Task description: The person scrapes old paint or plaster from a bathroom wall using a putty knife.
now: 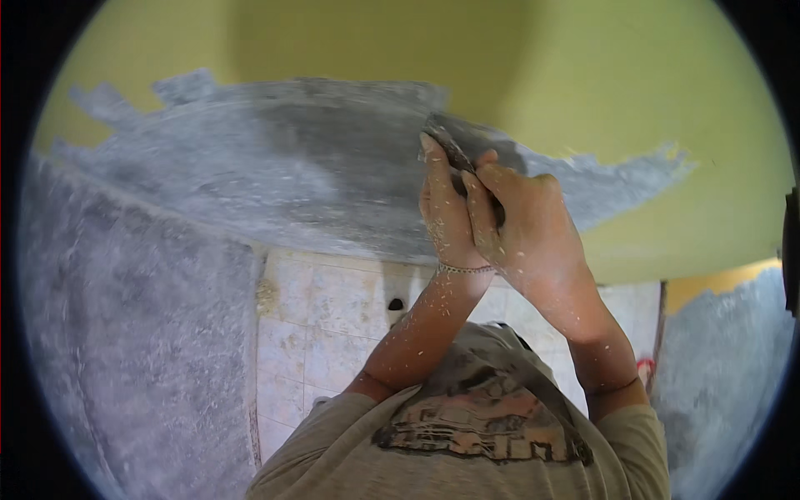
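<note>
Both hands come together at the wall, closed on one dark, flat-bladed scraper point(451, 143). My left hand point(450, 218) has its fingers stretched up along the tool, close to the blade's left end. Beside it, my right hand point(537, 218) wraps round the tool, thumb and fingers bent; its handle is mostly hidden by the hands. The blade lies tilted against the bared grey patch point(350, 158) of the wall, near its upper edge with the yellow-green paint point(617, 92). Pale flakes cling to both hands and forearms, and a thin bracelet point(465, 269) circles my left wrist.
Another scraped grey wall point(142, 333) runs down the left side. Below lies a pale tiled floor point(292, 333) with stains and a small dark object point(396, 305) on it. At the right stands a partly bared grey and yellow surface point(733, 342). A shadow falls across the wall.
</note>
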A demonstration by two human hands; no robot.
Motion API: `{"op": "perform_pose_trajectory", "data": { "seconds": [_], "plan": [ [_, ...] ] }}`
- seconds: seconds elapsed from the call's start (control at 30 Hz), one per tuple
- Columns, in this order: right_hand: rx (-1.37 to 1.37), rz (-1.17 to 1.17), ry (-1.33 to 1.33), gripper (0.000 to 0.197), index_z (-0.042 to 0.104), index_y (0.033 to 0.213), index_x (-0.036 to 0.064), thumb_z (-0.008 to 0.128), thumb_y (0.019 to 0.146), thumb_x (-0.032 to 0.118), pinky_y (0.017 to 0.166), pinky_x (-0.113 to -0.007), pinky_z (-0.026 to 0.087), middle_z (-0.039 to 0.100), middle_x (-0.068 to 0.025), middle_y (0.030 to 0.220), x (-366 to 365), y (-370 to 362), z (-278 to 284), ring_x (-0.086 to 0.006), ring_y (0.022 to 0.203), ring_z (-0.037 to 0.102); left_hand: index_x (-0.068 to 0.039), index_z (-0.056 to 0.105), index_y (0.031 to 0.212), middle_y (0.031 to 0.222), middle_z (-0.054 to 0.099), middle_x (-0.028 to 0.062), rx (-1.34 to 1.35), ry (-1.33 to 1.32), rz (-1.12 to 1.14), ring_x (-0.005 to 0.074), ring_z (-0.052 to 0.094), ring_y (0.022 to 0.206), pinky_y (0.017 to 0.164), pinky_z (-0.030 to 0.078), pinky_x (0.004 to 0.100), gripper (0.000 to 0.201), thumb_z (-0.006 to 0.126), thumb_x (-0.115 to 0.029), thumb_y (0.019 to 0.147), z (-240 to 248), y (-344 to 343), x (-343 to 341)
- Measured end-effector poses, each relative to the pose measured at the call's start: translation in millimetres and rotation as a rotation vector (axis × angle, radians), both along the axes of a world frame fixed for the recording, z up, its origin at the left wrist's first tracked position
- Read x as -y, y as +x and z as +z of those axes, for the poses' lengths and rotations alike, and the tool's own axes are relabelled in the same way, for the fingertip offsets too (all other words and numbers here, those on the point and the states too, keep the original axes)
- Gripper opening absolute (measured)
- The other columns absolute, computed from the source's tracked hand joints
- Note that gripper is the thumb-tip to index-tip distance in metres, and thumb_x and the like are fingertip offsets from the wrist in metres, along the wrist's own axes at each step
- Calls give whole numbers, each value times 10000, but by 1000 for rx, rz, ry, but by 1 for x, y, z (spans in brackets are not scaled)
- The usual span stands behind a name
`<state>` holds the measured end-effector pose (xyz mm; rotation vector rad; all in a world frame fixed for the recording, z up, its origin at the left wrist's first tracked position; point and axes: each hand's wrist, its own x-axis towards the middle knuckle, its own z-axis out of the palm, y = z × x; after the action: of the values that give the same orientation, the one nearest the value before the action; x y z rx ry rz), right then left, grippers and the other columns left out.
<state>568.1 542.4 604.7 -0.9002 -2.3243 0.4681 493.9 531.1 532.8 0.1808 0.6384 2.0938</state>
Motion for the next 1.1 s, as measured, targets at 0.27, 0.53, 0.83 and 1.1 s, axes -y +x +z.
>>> {"op": "perform_pose_trajectory", "data": {
  "seconds": [0.27, 0.53, 0.83, 1.1],
  "plan": [
    [147, -163, -122, 197, 643, 885, -43, 606, 957, 136, 581, -477, 512, 627, -287, 724, 11, 42, -3, -464, 653, 646, -58, 632, 1108, 899, 654, 53, 194, -80, -198, 138, 644, 828, 761, 548, 283, 527, 484, -562, 1055, -11, 45, -1],
    [-55, -71, -206, 236, 675, 1005, -26, 567, 987, 183, 702, -540, 535, 669, -301, 823, 9, 12, -50, -511, 769, 654, -7, 644, 1139, 904, 676, 65, 1, -180, -59, 129, 637, 825, 756, 535, 256, 585, 458, -557, 1067, -24, 1, 10],
    [-568, -14, -961, 399, 624, 904, -19, 543, 1074, 332, 397, -301, 476, 605, -64, 593, 38, 2, -160, -151, 434, 603, 24, 648, 1080, 848, 687, 50, -1040, -457, -200, 98, 597, 731, 632, 504, 300, 525, 454, -463, 1096, -110, -51, 60],
    [-1002, -301, -501, 324, 657, 917, -11, 611, 1053, 280, 561, -236, 396, 567, 45, 664, 36, -35, -123, -15, 671, 458, -12, 569, 1241, 891, 683, 253, -1450, -252, -280, 380, 704, 786, 717, 525, 454, 437, 351, -368, 1114, -84, -55, 67]
  ]
}}
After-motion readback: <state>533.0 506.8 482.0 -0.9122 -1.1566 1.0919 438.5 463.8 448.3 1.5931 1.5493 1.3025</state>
